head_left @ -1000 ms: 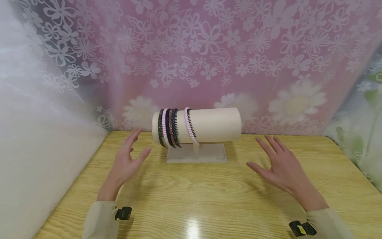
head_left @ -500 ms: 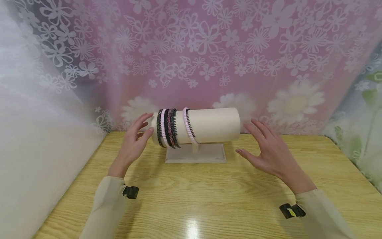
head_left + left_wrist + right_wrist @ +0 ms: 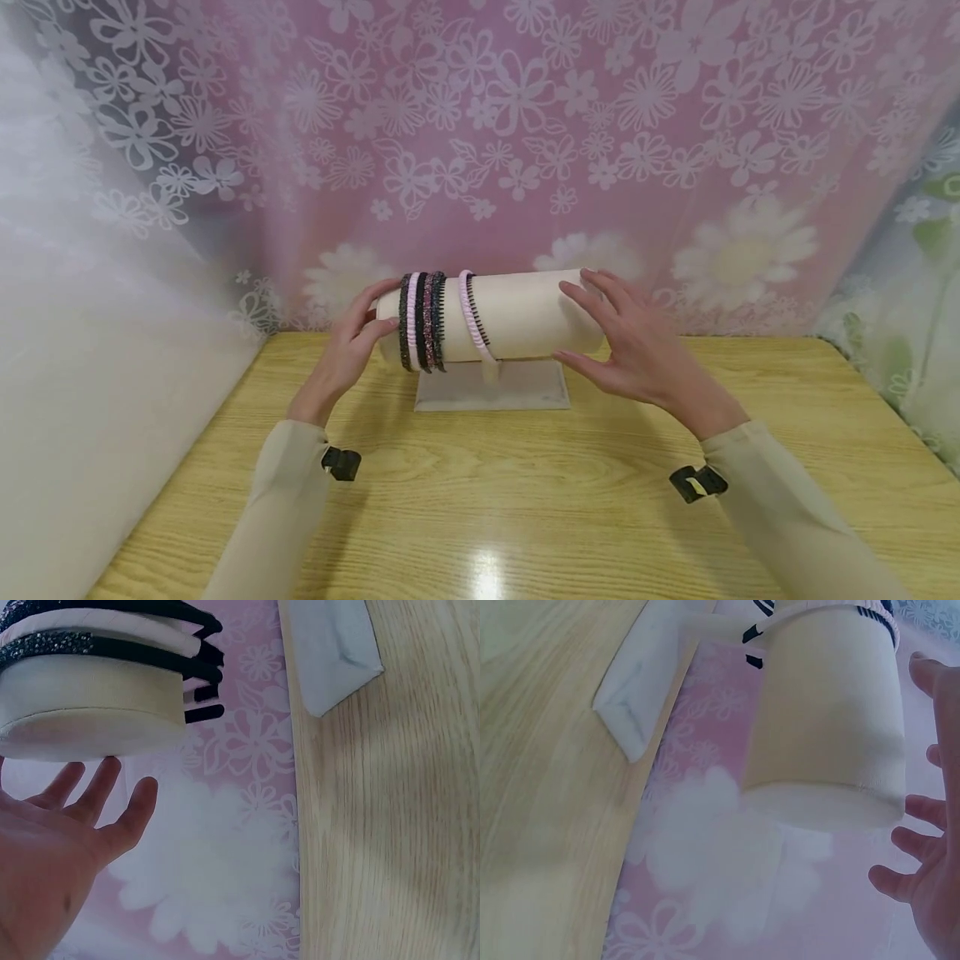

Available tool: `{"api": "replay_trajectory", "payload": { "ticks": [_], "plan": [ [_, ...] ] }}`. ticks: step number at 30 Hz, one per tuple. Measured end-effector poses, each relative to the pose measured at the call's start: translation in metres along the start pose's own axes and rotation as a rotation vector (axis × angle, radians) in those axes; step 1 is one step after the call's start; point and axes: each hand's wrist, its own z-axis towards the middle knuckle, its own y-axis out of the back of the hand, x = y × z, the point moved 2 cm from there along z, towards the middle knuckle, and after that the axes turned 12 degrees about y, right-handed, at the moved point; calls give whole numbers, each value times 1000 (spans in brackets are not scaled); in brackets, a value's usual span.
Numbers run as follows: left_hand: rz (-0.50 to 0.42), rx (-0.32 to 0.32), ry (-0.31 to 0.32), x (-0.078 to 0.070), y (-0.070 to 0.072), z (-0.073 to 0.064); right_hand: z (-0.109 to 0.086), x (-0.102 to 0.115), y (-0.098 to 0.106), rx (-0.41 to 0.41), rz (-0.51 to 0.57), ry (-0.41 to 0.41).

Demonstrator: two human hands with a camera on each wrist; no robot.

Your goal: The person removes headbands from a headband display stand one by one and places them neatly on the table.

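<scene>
A cream cylindrical headband display stand (image 3: 525, 312) stands at the table's back on a flat pale base (image 3: 525, 387). Several toothed headbands (image 3: 423, 325), dark, glittery and lilac, sit close together near its left end. A single lilac headband (image 3: 474, 317) hangs tilted near its middle. My left hand (image 3: 345, 346) is at the roll's left end, thumb in front and fingers loosely bent; in the left wrist view its fingertips are right at the end face. My right hand (image 3: 637, 346) spreads its fingers over the right end; in the right wrist view they are beside the roll.
The wood-grain table (image 3: 480, 483) reaches back to a pink flowered curtain (image 3: 517, 167) just behind the stand. A white sheet (image 3: 97, 333) borders the left side. Black camera straps (image 3: 341, 463) are on both wrists.
Both hands have moved inward and up, the left to the roll's left end and the right over its right end. The stand and the lilac headband have barely shifted.
</scene>
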Motion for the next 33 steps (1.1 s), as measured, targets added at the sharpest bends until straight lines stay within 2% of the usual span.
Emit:
{"api": "replay_trajectory", "payload": {
  "ticks": [8, 13, 23, 28, 33],
  "plan": [
    [-88, 59, 47, 4, 1, 10, 33, 4, -8, 51, -5, 14],
    [-95, 54, 56, 5, 0, 10, 50, 7, -13, 63, -25, 28],
    [-168, 33, 33, 7, -4, 9, 78, 7, -28, 89, 96, 97],
    [-186, 14, 39, 9, -6, 10, 88, 5, -39, 139, 108, 85],
    [-210, 10, 42, 11, -8, 13, 94, 7, -45, 233, 103, 29]
  ]
}}
